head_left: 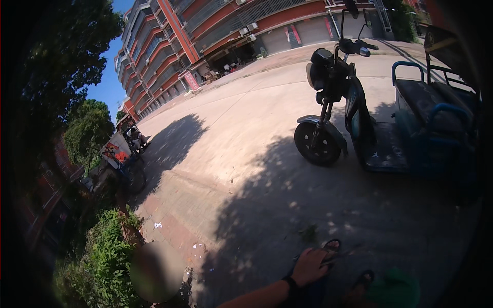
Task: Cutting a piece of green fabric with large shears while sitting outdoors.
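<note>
My left hand (310,267) reaches in from the lower edge, a black band (292,283) around its wrist. Its fingers are curled closed. A thin dark thing (352,253) sticks out beside the fingertips, too dim to name. Just past the fingers shows a foot in a dark sandal (333,245). Another sandalled foot (364,278) is to the right, next to a green, cloth-like shape (395,288) at the lower edge. My right hand does not show.
A blue cargo tricycle (382,146) stands at the right on shaded concrete. Bushes (110,251) line the left side. Farther left, another loaded cart (120,156) is parked. Across the sunlit pavement (246,113) rises a red and grey building (205,31).
</note>
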Demonstrator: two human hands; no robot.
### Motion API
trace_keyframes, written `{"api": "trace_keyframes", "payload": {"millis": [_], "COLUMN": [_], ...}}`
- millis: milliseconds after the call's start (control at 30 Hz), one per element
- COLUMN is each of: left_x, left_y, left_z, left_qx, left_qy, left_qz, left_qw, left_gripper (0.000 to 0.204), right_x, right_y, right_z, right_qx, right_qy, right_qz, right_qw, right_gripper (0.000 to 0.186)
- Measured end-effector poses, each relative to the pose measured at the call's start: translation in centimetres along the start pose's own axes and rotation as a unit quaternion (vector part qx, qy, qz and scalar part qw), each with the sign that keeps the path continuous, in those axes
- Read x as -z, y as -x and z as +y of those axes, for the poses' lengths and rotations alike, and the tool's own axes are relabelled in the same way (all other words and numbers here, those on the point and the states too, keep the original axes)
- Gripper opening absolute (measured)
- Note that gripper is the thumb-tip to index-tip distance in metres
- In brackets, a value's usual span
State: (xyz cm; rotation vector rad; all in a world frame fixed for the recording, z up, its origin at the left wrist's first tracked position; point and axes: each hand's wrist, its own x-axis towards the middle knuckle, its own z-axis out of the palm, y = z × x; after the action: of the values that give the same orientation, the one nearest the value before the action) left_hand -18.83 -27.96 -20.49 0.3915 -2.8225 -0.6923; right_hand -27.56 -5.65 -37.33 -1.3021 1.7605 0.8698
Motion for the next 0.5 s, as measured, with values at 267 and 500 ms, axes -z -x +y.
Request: {"api": "trace_keyframes", "payload": {"millis": [267,500], "left_x": [0.4,0.4], "left_y": [0.0,0.1], "left_z": [-0.1,-0.1], "left_qx": [0.013,0.016], "left_qy": [0.005,0.008], "left_qz": [-0.021,-0.019], "left_qw": [1.0,1.0], "left_gripper": [0.043,0.043], "right_x": [-0.9,8.3], "right_y": [-3.3,-13.1], "right_z": [-0.1,-0.4], "right_qx": [-0.013,-0.044], "right_qy": [-0.003,-0.076], "right_qz": [0.015,0.13], "right_qw": [1.0,0.988], "right_gripper": [0.033,0.031]}}
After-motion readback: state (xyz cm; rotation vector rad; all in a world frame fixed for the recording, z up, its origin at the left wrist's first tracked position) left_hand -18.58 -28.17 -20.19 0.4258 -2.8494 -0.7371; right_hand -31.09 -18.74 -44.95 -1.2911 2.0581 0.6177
